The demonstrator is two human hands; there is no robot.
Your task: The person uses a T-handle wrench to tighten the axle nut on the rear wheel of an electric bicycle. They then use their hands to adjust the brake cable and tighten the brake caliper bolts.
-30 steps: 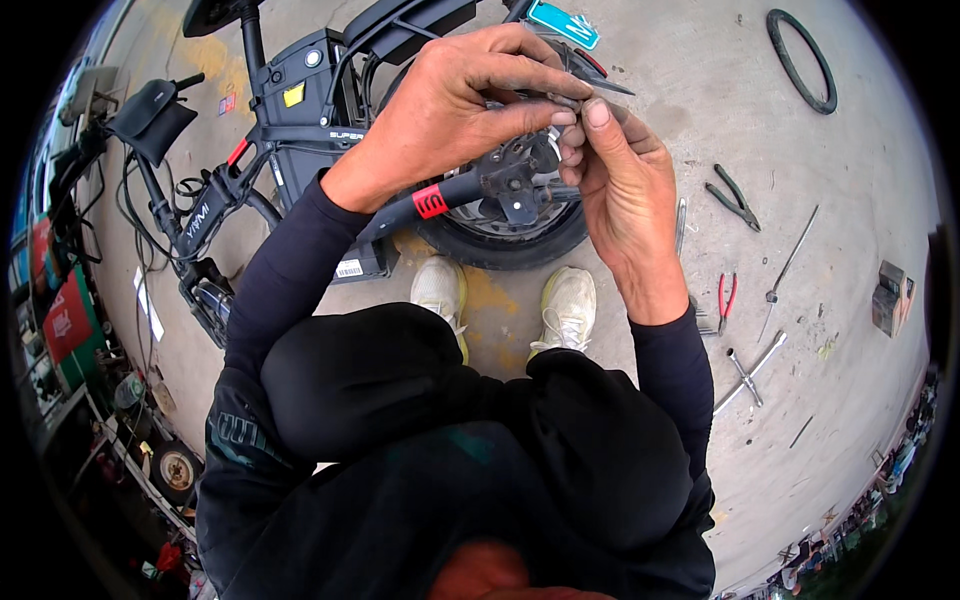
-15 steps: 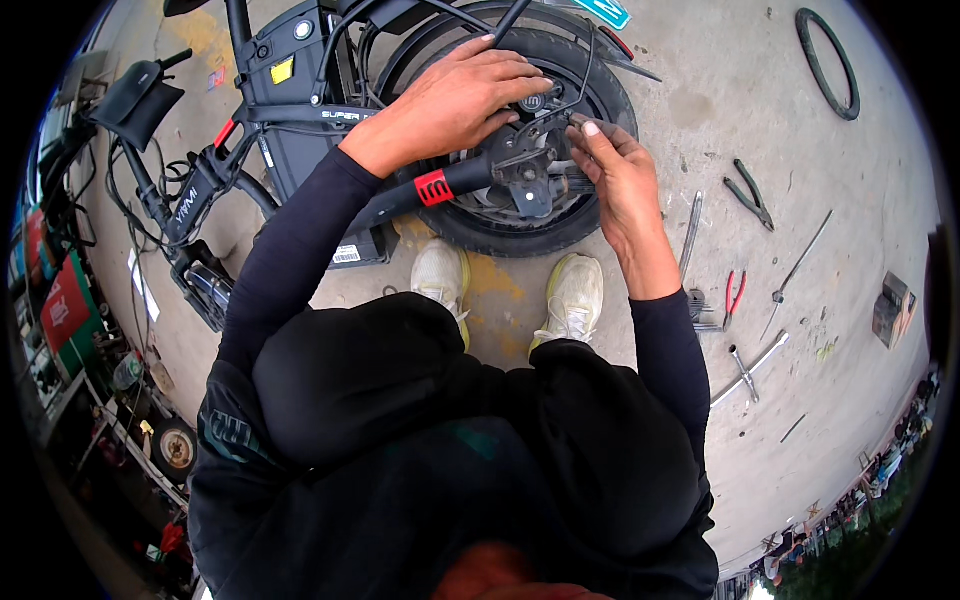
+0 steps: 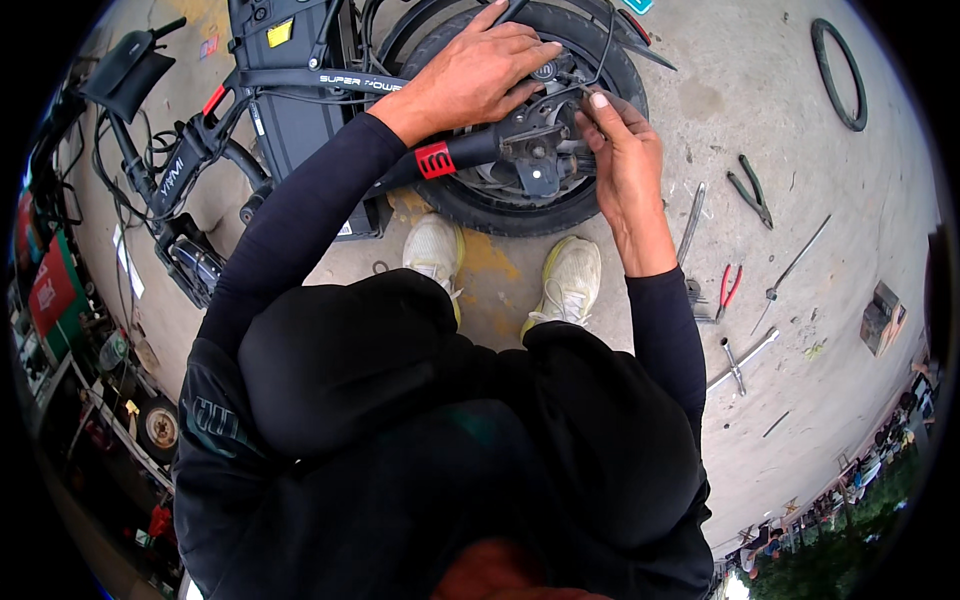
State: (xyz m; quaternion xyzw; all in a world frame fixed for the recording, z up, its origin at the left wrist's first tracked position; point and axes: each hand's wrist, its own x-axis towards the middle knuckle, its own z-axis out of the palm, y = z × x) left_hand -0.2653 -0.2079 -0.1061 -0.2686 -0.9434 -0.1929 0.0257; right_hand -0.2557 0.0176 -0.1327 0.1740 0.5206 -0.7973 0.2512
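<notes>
Right grip (image 3: pixel 628 150) pinches cable (image 3: pixel 604 65) within the tyre's edge (image 3: pixel 540 224), black pliers (image 3: pixel 762 208) well apart.

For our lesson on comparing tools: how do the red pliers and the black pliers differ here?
Colour: the red pliers have bright red handles, while the black pliers have dark ones.
Size: the black pliers look longer in this view than the red pliers.
Direction: the black pliers' tips point toward the lower right; the red pliers' tips point down and slightly left.
Shared: both lie on the ground with their handles spread apart.
</notes>
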